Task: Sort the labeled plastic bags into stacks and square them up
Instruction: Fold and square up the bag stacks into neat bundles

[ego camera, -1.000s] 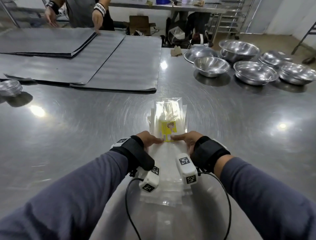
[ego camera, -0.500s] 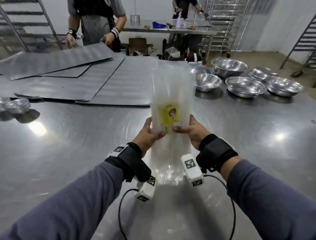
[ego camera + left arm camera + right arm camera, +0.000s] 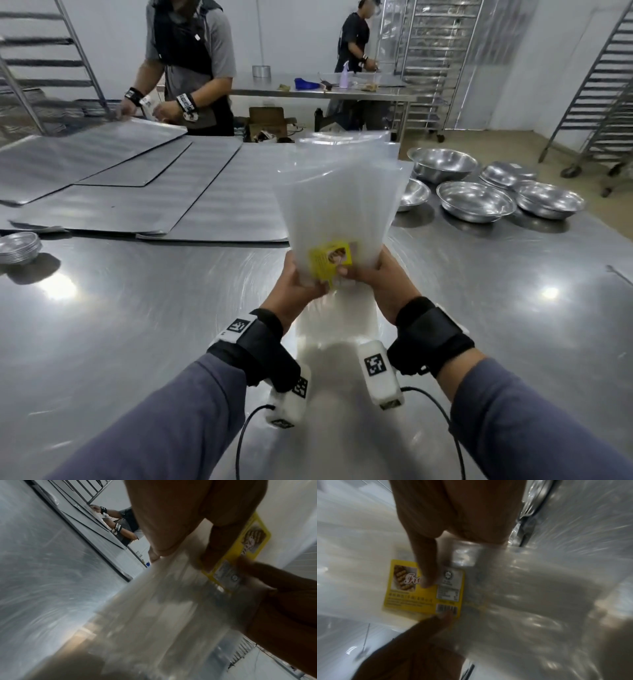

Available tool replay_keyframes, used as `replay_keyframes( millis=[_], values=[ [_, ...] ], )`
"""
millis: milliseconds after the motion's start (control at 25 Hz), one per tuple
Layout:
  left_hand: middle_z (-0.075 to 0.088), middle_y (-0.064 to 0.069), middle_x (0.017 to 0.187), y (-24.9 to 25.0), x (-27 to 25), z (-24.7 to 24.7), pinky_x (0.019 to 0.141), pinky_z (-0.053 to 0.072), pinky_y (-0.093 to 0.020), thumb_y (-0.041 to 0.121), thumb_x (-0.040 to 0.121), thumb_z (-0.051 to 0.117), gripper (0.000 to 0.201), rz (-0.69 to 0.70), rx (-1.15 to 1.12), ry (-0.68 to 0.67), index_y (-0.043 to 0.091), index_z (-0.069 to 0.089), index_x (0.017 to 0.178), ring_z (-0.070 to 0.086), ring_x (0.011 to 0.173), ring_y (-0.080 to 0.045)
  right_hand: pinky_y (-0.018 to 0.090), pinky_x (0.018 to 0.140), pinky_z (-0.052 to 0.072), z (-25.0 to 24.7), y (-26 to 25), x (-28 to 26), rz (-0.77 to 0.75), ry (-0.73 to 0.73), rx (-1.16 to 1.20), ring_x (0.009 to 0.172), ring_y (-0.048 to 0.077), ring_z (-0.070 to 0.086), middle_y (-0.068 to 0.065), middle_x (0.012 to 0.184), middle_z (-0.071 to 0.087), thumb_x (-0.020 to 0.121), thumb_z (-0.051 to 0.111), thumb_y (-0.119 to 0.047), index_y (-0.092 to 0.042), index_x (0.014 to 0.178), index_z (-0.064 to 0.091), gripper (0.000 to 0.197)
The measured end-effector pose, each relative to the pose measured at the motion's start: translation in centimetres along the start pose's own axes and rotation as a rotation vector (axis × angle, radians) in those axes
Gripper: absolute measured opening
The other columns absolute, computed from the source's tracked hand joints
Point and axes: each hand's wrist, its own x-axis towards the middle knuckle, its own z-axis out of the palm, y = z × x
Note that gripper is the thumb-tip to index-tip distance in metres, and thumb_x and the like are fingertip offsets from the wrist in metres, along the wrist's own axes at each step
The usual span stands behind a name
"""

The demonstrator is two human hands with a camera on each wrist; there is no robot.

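Bags that lay flat on the steel table [image 3: 102, 342] 1.0 s ago now stand upright at the centre of the head view: the stack of clear labeled plastic bags [image 3: 337, 195] has been lifted on end, its lower edge reaching down toward the tabletop between the wrists, though contact there cannot be told. The left hand [image 3: 294, 291] and right hand [image 3: 380, 281] each grip a side edge of the stack, thumbs pinching over the yellow label [image 3: 330, 262] on the front bag, fingers curled behind. In the right wrist view the right thumb [image 3: 426, 574] lies across the yellow label's printed face. Compared with 0.5 s ago the stack sits higher and tilts slightly right, with its upper edges fanned rather than flush. That suggests the squaring step is under way and not finished; tapping the lower edge on the table would likely align the bags. Steel bowls [image 3: 476, 202] sit at the right of the frame, well apart.
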Motion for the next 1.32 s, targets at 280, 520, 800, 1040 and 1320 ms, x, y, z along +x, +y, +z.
replay_keyframes(
  millis=[280,520,800,1040,1320],
  values=[
    [0.061,-0.024,0.115,-0.8,0.2,1.0,0.085,0.054,-0.038,0.012,0.057,0.083,0.080,-0.007,-0.131,0.055,-0.001,0.044,0.126,0.062,0.107,-0.032,0.029,0.077,0.055,0.2,2.4,-0.9,-0.067,0.209,0.076,0.096,0.018,0.066,0.006,0.108,0.066,0.063,0.073,-0.012,-0.025,0.111,0.053,0.054],
    [0.060,-0.015,0.120,-0.9,0.4,1.2,0.078,0.054,-0.028,0.011,0.057,0.083,0.086,0.033,-0.097,0.046,0.009,0.038,0.130,0.063,0.107,-0.023,0.020,0.071,0.052,-0.5,1.8,-1.1,-0.109,0.183,0.050,0.088,0.009,0.064,-0.003,0.099,0.064,0.050,0.077,-0.023,-0.025,0.108,0.049,0.065],
    [0.061,-0.016,0.115,-2.0,0.3,1.6,0.074,0.053,-0.026,0.025,0.050,0.081,0.092,-0.002,-0.093,0.037,0.006,0.039,0.130,0.064,0.102,-0.022,0.033,0.086,0.052,-0.3,3.3,-1.8,-0.066,0.156,0.038,0.108,0.022,0.058,0.014,0.122,0.055,0.030,0.079,-0.074,-0.012,0.135,0.034,0.130],
    [0.064,-0.014,0.109,-1.0,1.0,2.0,0.073,0.054,-0.028,0.023,0.051,0.081,0.074,0.027,-0.109,-0.003,0.012,0.051,0.117,0.064,0.097,-0.023,0.033,0.085,0.052,-0.7,2.2,-0.9,-0.080,0.144,0.084,0.104,0.019,0.059,0.008,0.118,0.057,0.027,0.082,-0.070,-0.028,0.120,0.042,0.110],
    [0.055,-0.014,0.127,-0.5,2.2,1.3,0.084,0.054,-0.034,0.024,0.046,0.083,0.101,-0.010,-0.087,-0.012,0.018,0.031,0.133,0.058,0.114,-0.027,0.028,0.080,0.052,-1.1,0.3,0.1,-0.121,0.180,0.033,0.106,0.021,0.057,0.010,0.121,0.055,0.023,0.080,-0.072,-0.020,0.122,0.039,0.119]
  ],
)
